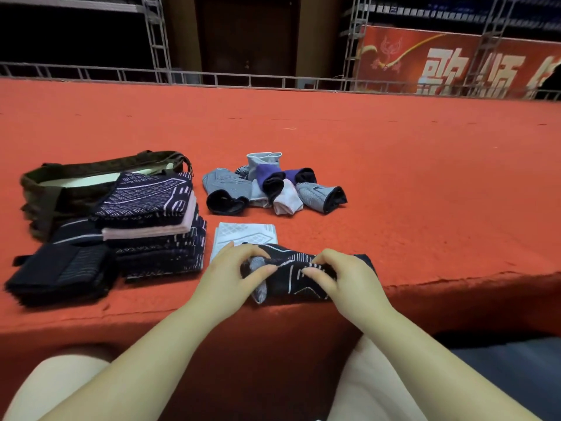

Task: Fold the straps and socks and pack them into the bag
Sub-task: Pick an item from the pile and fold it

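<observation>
A dark sock with white line pattern (293, 276) lies near the front edge of the red platform. My left hand (233, 268) pinches its left end, where a grey cuff shows. My right hand (340, 276) pinches its right part with curled fingers. Just behind it lies a folded white patterned sock (249, 233). A loose pile of grey, purple and black socks (273, 186) sits farther back. A stack of folded dark patterned pieces (154, 220) stands to the left, with dark folded straps (60, 271) beside it. The open dark olive bag (60, 183) lies behind the stack.
The red carpeted platform (425, 177) stretches far back and right. Its front edge (455, 281) runs just below my hands. A metal truss railing (243, 79) and a red banner (455, 65) border the far side. My knees are below the edge.
</observation>
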